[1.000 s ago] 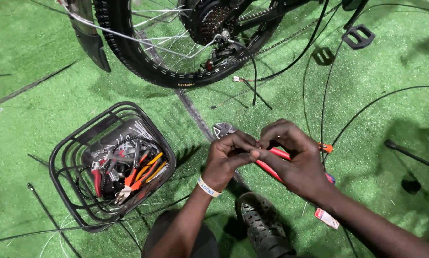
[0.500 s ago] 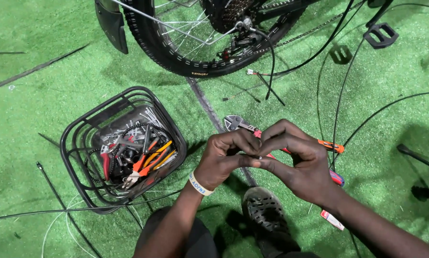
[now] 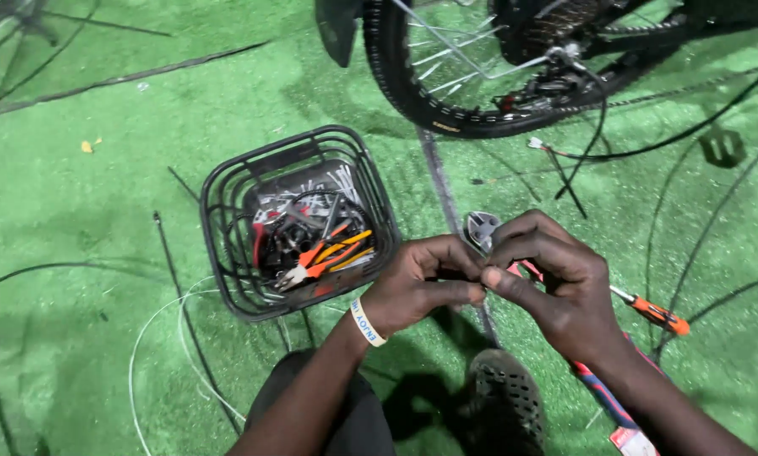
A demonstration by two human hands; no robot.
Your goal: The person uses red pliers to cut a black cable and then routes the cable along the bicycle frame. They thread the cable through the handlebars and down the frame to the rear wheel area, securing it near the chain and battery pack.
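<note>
Flanking hands (image 3: 489, 283): wire basket (image 3: 227, 198), screwdriver (image 3: 653, 313)

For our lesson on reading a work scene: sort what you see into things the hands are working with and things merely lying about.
In hand:
left hand and right hand, fingertips pinched together on something too small to tell
pliers, just beyond the fingers

Lying about:
wire basket of tools
orange-handled screwdriver
bicycle wheel
loose cables on the green mat

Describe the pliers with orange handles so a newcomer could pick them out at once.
Find the black wire basket on the green turf, left of the hands. Among the dark tools inside it lie the pliers, near the basket's right side. Their bright orange and yellow handles stand out from the black and grey metal around them.
</note>
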